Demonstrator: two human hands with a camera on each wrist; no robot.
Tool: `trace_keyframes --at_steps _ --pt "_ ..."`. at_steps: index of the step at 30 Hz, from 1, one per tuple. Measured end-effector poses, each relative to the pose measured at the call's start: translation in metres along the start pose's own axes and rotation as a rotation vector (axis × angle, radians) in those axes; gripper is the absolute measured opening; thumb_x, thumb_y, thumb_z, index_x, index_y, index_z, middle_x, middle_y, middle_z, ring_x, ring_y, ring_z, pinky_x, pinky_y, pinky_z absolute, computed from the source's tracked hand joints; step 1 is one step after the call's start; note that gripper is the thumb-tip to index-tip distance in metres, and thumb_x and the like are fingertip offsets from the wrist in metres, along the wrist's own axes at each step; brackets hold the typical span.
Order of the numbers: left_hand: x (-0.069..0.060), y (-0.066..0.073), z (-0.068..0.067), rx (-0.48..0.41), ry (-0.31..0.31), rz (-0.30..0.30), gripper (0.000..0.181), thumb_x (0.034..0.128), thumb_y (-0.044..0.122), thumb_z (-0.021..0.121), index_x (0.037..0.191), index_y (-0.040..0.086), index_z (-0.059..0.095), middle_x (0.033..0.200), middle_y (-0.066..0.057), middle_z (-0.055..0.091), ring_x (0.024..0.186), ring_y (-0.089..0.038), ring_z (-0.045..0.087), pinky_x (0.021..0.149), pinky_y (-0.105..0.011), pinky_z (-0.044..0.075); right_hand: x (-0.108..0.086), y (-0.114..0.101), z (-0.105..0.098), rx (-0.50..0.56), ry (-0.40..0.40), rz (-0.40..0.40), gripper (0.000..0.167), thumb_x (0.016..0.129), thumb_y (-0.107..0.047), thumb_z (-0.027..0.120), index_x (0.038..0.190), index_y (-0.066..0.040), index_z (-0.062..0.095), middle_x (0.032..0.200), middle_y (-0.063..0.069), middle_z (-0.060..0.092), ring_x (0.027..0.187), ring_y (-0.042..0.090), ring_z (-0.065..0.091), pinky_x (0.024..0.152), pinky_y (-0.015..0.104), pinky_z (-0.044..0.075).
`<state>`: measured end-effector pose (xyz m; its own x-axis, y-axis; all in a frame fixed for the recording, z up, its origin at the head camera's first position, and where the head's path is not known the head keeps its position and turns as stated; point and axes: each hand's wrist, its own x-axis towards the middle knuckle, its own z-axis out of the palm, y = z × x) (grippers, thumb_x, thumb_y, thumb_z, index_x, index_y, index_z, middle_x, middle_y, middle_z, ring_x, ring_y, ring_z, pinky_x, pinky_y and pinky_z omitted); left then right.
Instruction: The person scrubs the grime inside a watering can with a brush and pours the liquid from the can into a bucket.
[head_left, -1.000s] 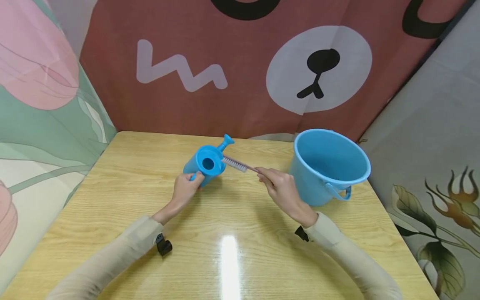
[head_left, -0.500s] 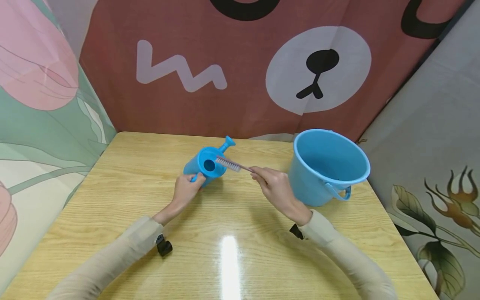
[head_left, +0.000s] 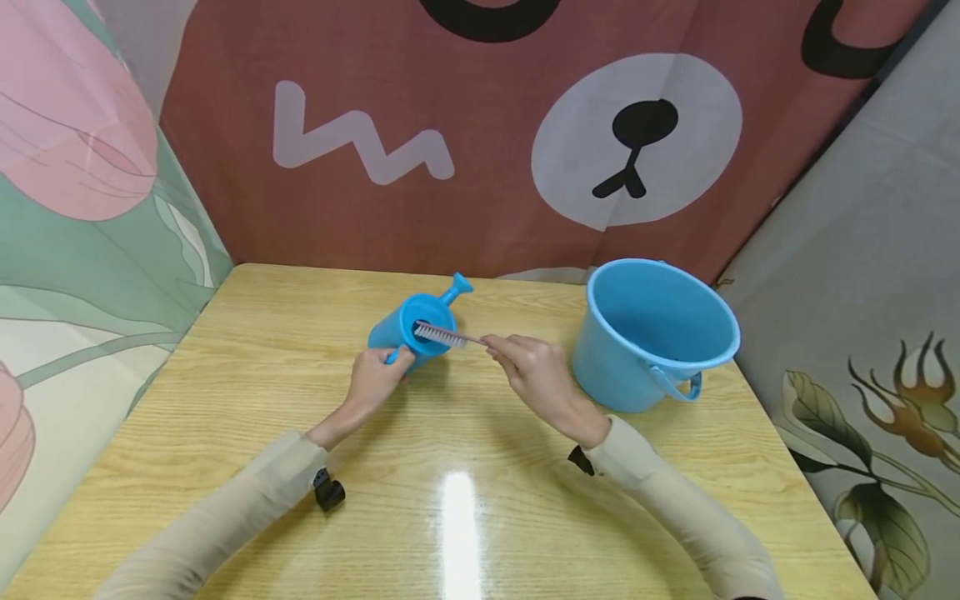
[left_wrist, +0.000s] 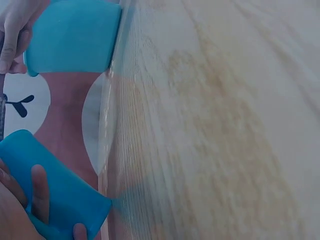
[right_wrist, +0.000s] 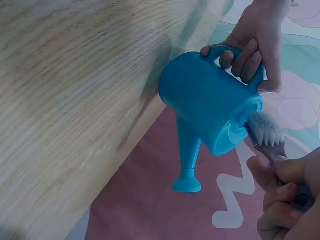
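Blue plastic watering can [head_left: 397, 327] was at the back half of the tabletop [head_left: 300, 321], L of centre, tilted w/ its top turned toward the person & a bit R. Spout w/ flared tip pointed at the back edge. Couldn't tell whether the can's base touched the wood. L hand [head_left: 375, 375] gripped the can's handle, fingers curled thru the loop, seen best in the R wrist view.

R hand [head_left: 536, 375] pinched the thin end of a brush [head_left: 442, 336], thumb & fingertips together, handle pinkish-brown, bristles whitish. Brush ran approx. sideways betw. the hands, its tip at the can's round dark opening; depth inside hard to tell. Bristles faced down, toward the front edge.

Lt-blue bucket [head_left: 609, 358] stood upright nr the back R corner, just beside the R hand, its handle hanging on the side toward the front R corner.

Both sleeves [head_left: 675, 492] were pale beige, w/ a small black device [head_left: 328, 492] at each wrist. Light glare [head_left: 461, 533] lay nr the middle of the front edge. Past the back edge hung a reddish-brown cloth [head_left: 375, 217] w/ a cartoon muzzle & zigzag; flower-print cloth [head_left: 67, 275] hung past the L edge.
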<state>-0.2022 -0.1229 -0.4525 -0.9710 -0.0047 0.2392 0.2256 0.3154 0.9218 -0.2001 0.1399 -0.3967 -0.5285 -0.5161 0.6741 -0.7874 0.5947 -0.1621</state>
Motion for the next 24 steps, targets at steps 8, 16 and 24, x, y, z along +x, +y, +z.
trace_keyframes --at_steps 8,16,24 --pt "-0.001 0.002 0.000 0.013 -0.015 -0.007 0.043 0.0917 0.015 0.053 0.051 0.011 0.040 0.043 0.003 0.040 0.041 -0.006 0.032 0.044 -0.022 0.026 0.005 -0.001 -0.001 -0.010 -0.044 -0.003 0.018 0.094 -0.008 0.066 0.111 -0.007 0.074 0.075 0.003 0.067 0.057 0.012 0.059 0.049 0.028 0.047" --pt "0.000 0.004 0.000 0.027 -0.038 0.002 0.045 0.0933 0.017 0.053 0.051 0.011 0.041 0.044 0.003 0.040 0.041 -0.006 0.027 0.043 -0.023 0.024 0.021 -0.009 -0.016 -0.028 -0.174 0.015 0.018 0.096 -0.006 0.063 0.111 -0.005 0.073 0.071 0.003 0.064 0.053 0.011 0.055 0.047 0.026 0.045" --pt "-0.001 0.003 -0.001 0.040 -0.048 0.007 0.046 0.0938 0.019 0.053 0.051 0.012 0.040 0.044 0.005 0.038 0.042 -0.008 0.027 0.045 -0.023 0.024 0.042 -0.024 -0.030 -0.182 -0.313 0.061 0.012 0.096 -0.010 0.064 0.101 -0.014 0.073 0.065 0.000 0.054 0.045 0.013 0.045 0.037 0.027 0.031"
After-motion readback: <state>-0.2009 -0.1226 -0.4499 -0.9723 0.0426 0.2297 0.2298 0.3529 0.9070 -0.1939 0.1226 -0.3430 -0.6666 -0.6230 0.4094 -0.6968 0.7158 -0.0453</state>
